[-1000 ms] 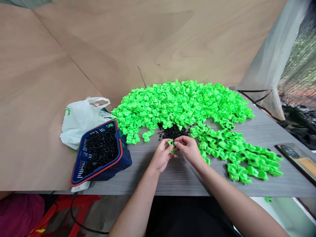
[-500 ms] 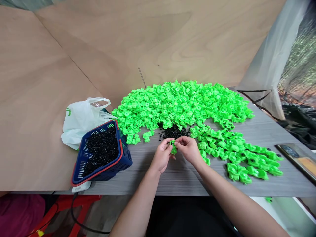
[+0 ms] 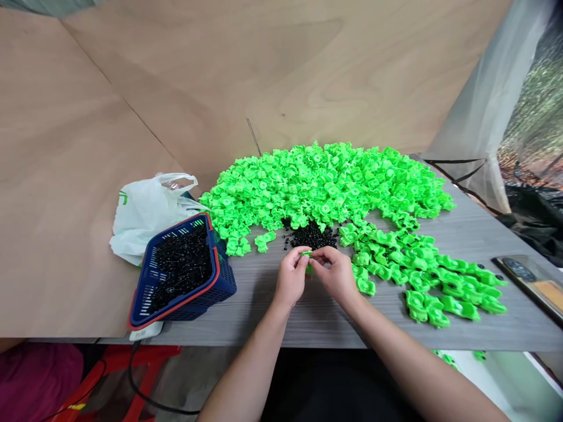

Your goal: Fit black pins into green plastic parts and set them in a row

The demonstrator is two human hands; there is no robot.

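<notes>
Between my two hands is a small bright green plastic piece (image 3: 308, 269), mostly covered by fingers. My left hand (image 3: 292, 278) pinches it from the left. My right hand (image 3: 335, 271) has thumb and finger closed on its other side; whether it also grips a small black part is hidden. Just beyond my fingertips lies a little heap of black pin-like parts (image 3: 314, 235). Behind that rises a wide pile of the same green pieces (image 3: 325, 181). Right of my right hand, green pieces fitted with black parts (image 3: 396, 258) lie spread over the table.
A blue basket with a red rim (image 3: 214, 258) holds many black parts at the left. A white plastic bag (image 3: 147, 217) stands behind it. At the right edge lies a flat object, perhaps a phone (image 3: 528, 281). A plywood wall (image 3: 281, 70) closes off the back of the grey table (image 3: 259, 322).
The green piece has turned in my fingers and is more hidden now. My hands have drawn closer around it, and the view has shifted very slightly.
</notes>
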